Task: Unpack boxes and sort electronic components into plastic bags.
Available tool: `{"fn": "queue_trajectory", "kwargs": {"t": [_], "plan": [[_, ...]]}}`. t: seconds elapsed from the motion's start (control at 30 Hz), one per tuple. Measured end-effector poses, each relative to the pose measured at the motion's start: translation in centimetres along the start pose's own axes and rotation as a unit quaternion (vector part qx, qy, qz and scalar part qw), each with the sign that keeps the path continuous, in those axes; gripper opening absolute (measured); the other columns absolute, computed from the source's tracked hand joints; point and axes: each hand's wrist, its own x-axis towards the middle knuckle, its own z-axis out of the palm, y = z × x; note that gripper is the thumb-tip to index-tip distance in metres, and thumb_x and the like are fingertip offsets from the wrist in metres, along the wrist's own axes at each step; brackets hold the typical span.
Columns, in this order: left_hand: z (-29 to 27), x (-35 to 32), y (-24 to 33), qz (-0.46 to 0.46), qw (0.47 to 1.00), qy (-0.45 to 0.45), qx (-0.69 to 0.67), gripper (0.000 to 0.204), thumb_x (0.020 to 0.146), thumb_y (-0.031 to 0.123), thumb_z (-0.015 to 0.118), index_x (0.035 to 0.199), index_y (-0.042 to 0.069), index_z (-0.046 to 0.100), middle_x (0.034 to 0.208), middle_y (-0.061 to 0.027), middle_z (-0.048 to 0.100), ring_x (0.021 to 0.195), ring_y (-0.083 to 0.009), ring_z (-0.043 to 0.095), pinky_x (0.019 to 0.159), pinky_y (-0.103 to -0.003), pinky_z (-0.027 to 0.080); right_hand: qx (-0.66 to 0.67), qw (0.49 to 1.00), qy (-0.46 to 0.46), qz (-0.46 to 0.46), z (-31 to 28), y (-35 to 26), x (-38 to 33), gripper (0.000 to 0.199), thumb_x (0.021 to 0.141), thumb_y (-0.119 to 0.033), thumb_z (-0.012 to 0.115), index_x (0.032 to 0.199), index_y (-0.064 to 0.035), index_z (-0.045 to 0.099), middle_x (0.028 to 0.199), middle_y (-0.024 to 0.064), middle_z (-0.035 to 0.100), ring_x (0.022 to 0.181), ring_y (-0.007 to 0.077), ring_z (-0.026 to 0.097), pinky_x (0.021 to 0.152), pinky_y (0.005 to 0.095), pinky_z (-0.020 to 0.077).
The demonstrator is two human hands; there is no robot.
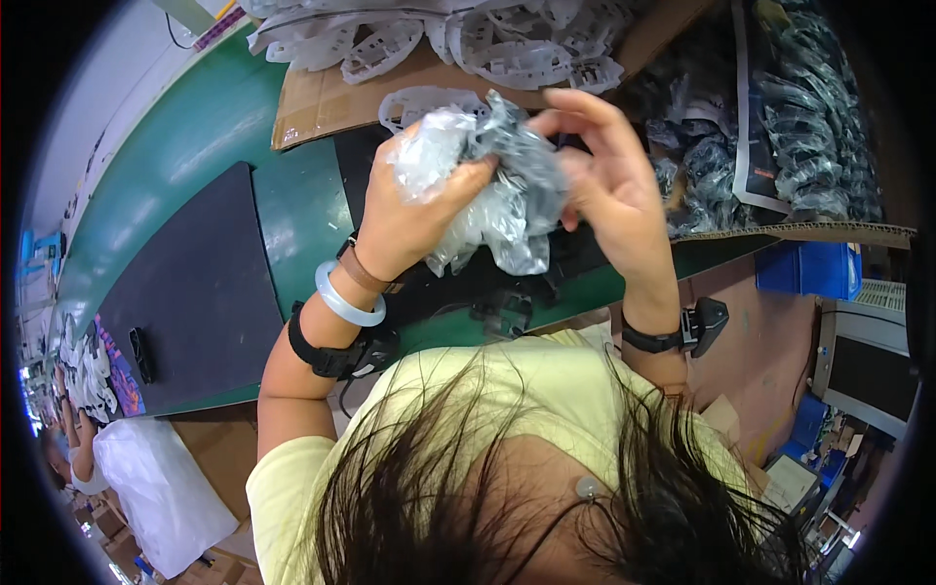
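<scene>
My left hand (pixel 398 226) is closed on a bunch of crumpled clear plastic bags (pixel 519 210), with the thumb pressed across it. Something greyish shows through the film on the right side of the bunch, but I cannot make out what it is. At that side, my right hand (pixel 624 190) has its fingers bent and spread apart. Its thumb and lower fingers are close to the film or touching it, and they are slightly smeared by motion. Behind the bunch, a white translucent plastic frame (pixel 429 102) lies on the cardboard (pixel 322 102).
Many white plastic frames (pixel 507 54) are heaped at the back. A carton on the right holds dark parts in clear bags (pixel 804 127). A black mat (pixel 195 292) with a small black object (pixel 141 353) covers the green table (pixel 210 117) at left. Another person (pixel 83 453) sits far left.
</scene>
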Motion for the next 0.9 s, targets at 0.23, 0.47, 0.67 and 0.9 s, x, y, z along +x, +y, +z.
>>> {"fn": "queue_trajectory", "kwargs": {"t": [0.23, 0.47, 0.67, 0.9], "plan": [[0.0, -0.2, -1.4, -0.073, 0.986, 0.062, -0.139, 0.024, 0.085, 0.006, 0.057, 0.108, -0.001, 0.056, 0.095, -0.0051, 0.062, 0.083, -0.0118, 0.059, 0.075, -0.027, 0.048, -0.252, 0.953, 0.009, -0.166, -0.6, 1.2, 0.3, 0.023, 0.073, 0.003, 0.065, 0.095, -0.0049, 0.061, 0.094, 0.002, 0.057, 0.076, 0.0083, 0.049, 0.063, 0.0216, 0.0409], [0.4, 0.3, -1.0, -0.142, 0.9, 0.18, -0.37, 0.028, 0.082, 0.007, 0.063, 0.108, -0.002, 0.054, 0.096, -0.005, 0.06, 0.082, -0.0131, 0.058, 0.075, -0.027, 0.047, -0.317, 0.944, 0.067, 0.056, -4.1, 0.9, -1.3, 0.008, 0.077, 0.0, 0.062, 0.085, -0.0003, 0.061, 0.08, 0.0011, 0.058, 0.074, 0.0096, 0.053, 0.069, 0.022, 0.0423], [-1.2, 1.4, -1.0, -0.04, 0.993, 0.015, -0.11, 0.026, 0.077, 0.011, 0.069, 0.097, -0.002, 0.059, 0.087, -0.0047, 0.061, 0.076, -0.0124, 0.056, 0.073, -0.027, 0.046, -0.298, 0.952, 0.012, -0.073, -4.0, -1.9, 1.3, 0.026, 0.081, -0.008, 0.061, 0.107, -0.0048, 0.059, 0.109, 0.0061, 0.057, 0.1, 0.014, 0.054, 0.082, 0.0274, 0.0441], [-1.7, 3.4, -1.4, -0.024, 0.999, 0.022, -0.012, 0.025, 0.076, 0.018, 0.072, 0.09, 0.0, 0.061, 0.078, -0.0033, 0.063, 0.067, -0.0106, 0.055, 0.064, -0.028, 0.046, -0.311, 0.945, -0.031, -0.098, -2.4, -0.1, 7.2, 0.014, 0.081, -0.009, 0.062, 0.091, 0.0, 0.064, 0.079, 0.0033, 0.062, 0.076, 0.0105, 0.057, 0.071, 0.0236, 0.0451]]}}
